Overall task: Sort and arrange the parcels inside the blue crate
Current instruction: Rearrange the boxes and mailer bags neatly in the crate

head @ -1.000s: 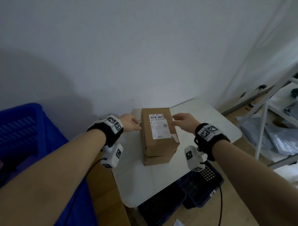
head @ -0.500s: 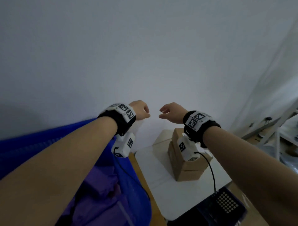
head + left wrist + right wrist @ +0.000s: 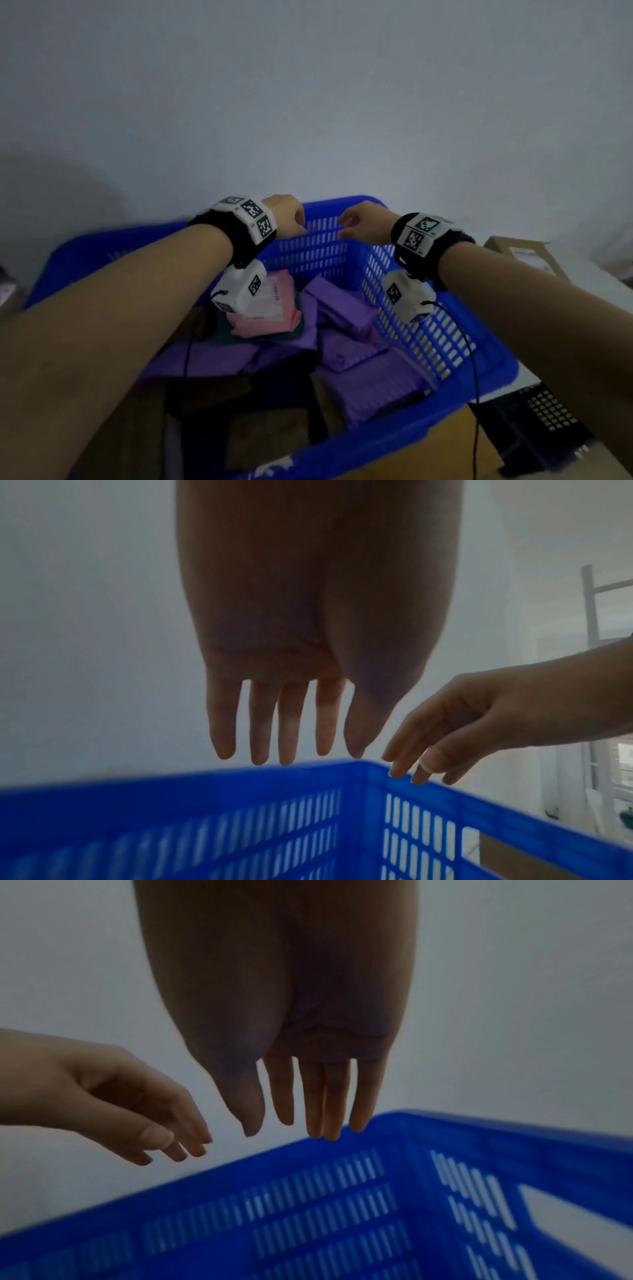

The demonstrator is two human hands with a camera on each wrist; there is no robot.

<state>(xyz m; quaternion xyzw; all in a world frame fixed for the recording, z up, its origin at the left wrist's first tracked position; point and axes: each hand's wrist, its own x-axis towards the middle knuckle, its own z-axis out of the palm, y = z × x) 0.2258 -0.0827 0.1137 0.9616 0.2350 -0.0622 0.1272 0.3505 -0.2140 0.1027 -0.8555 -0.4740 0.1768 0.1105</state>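
Observation:
The blue crate point(image 3: 428, 329) with slotted walls fills the lower half of the head view. Inside lie several purple mailer parcels point(image 3: 346, 308), a pink parcel point(image 3: 270, 308) with a white label, and dark and brown parcels near the front. Both hands hang in the air over the crate's far corner, empty. My left hand point(image 3: 291, 219) has its fingers hanging straight down point(image 3: 287, 737) just above the rim point(image 3: 240, 775). My right hand point(image 3: 359, 222) has relaxed fingers point(image 3: 325, 1110) above the same corner.
A brown cardboard box point(image 3: 524, 253) sits on a white table point(image 3: 589, 284) to the right of the crate. A dark perforated basket point(image 3: 548, 414) lies on the floor at lower right. A plain wall stands right behind the crate.
Both hands left the stacked cardboard boxes on the white table and swung left over the blue crate, holding nothing. The view turned left with them.

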